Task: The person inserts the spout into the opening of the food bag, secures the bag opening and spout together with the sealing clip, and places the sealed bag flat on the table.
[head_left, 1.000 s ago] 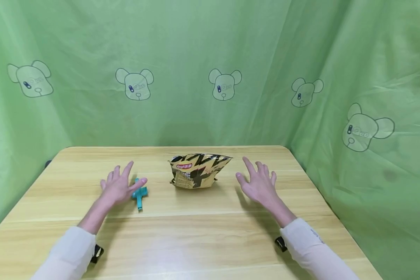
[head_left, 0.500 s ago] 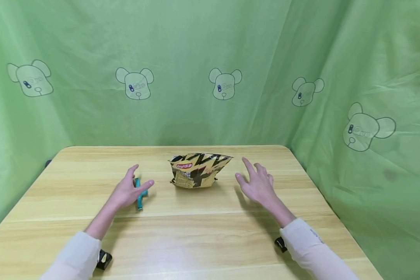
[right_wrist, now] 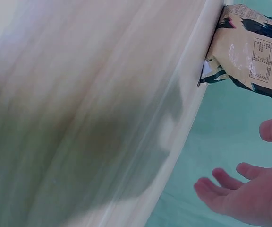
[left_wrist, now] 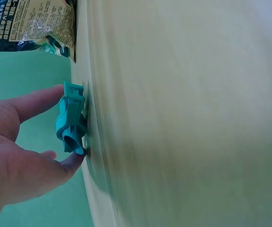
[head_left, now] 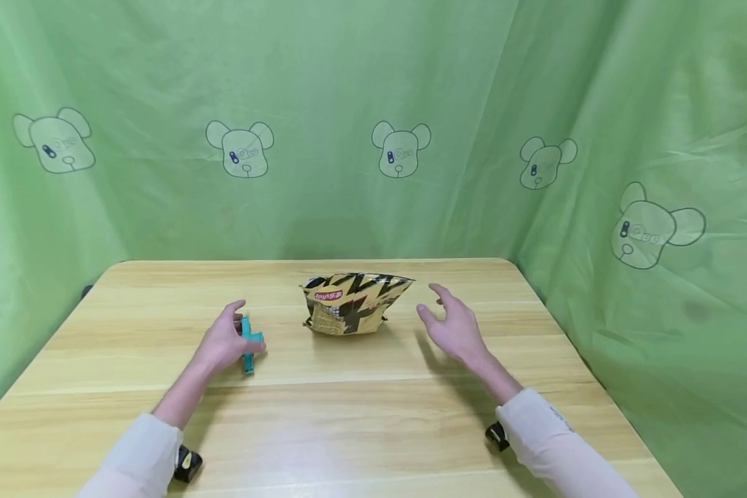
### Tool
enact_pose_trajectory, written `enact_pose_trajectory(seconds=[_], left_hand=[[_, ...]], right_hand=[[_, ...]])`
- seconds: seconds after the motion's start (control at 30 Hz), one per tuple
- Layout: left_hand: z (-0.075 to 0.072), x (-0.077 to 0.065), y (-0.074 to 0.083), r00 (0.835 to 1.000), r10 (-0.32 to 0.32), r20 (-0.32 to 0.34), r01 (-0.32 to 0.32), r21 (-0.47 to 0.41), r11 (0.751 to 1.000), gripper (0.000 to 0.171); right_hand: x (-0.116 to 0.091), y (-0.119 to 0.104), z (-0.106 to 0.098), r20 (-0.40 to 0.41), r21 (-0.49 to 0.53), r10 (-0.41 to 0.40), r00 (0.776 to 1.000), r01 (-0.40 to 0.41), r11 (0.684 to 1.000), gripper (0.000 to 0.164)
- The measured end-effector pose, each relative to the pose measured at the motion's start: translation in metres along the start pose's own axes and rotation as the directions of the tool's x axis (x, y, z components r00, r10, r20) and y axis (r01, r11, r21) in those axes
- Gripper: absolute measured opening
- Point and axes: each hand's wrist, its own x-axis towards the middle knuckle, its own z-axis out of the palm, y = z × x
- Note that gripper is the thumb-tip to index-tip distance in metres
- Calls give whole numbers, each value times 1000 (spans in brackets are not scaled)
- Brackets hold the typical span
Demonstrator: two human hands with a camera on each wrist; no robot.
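Observation:
A teal plastic bag clip [head_left: 247,354] with a round spout lies on the wooden table, left of the chip bag. My left hand [head_left: 220,342] is at the clip, thumb on one side and fingers on the other. In the left wrist view, thumb and fingertips touch opposite sides of the bag clip [left_wrist: 71,118], close against the tabletop. A gold and black Lay's chip bag [head_left: 348,308] stands upright in the middle of the table. To its right hovers my right hand [head_left: 454,330], fingers loosely bent, apart from the chip bag [right_wrist: 249,52], holding nothing.
The light wooden table [head_left: 348,429] ends at a far edge behind the chip bag. Green curtains [head_left: 324,194] printed with bear heads surround the back and sides. Black wrist devices sit under both white sleeves [head_left: 133,456].
My left hand has moved right onto the bag clip, and its thumb has come down toward the fingers. The right fingers have bent slightly. The chip bag stays put.

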Motion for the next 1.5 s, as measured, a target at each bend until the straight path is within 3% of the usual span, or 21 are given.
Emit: enact_pose_trajectory(seconds=[0.13, 0.33, 0.57, 0.97, 1.4, 1.5], left_hand=[[-1, 1, -3, 1000, 4, 6, -4, -8, 1000, 108], [0, 3, -4, 1000, -5, -7, 5, -25, 1000, 107], [-1, 5, -3, 1000, -8, -17, 7, -32, 999, 101], [2, 7, 2, 999, -25, -32, 24, -32, 999, 76], [9, 2, 20, 999, -16, 36, 20, -108, 994, 75], [12, 0, 24, 998, -8, 57, 15, -130, 991, 73]], right_hand=[[0, -2, 1, -6, 100, 50, 999, -49, 994, 56], [-1, -3, 4, 61, 232, 128, 990, -139, 963, 52], [-2, -8, 8, 114, 319, 167, 979, -196, 927, 48], [-5, -20, 13, 181, 392, 180, 967, -239, 888, 44], [-9, -28, 17, 223, 402, 133, 966, -215, 890, 37], [-12, -30, 17, 241, 373, 107, 964, -194, 907, 35]])
